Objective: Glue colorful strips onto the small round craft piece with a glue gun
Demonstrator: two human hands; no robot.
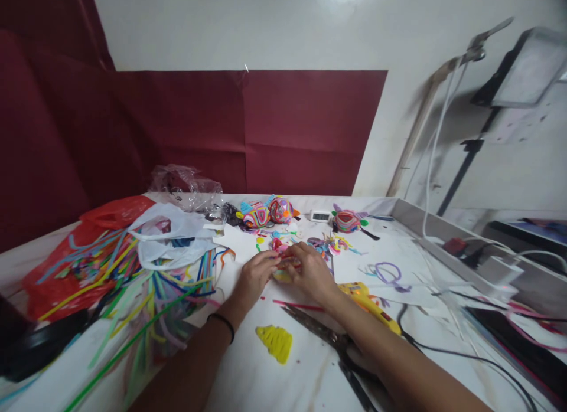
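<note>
Both hands meet mid-table, left hand and right hand pinched together on a small colourful craft piece, scissors and yellow glue gun just behind the right wrist.

Scissors, yellow glue gun, red bag of colourful strips.

Glossy white tabletop — fuzzy pipe cleaners — crinkly plastic bag — metal scissors.
</note>
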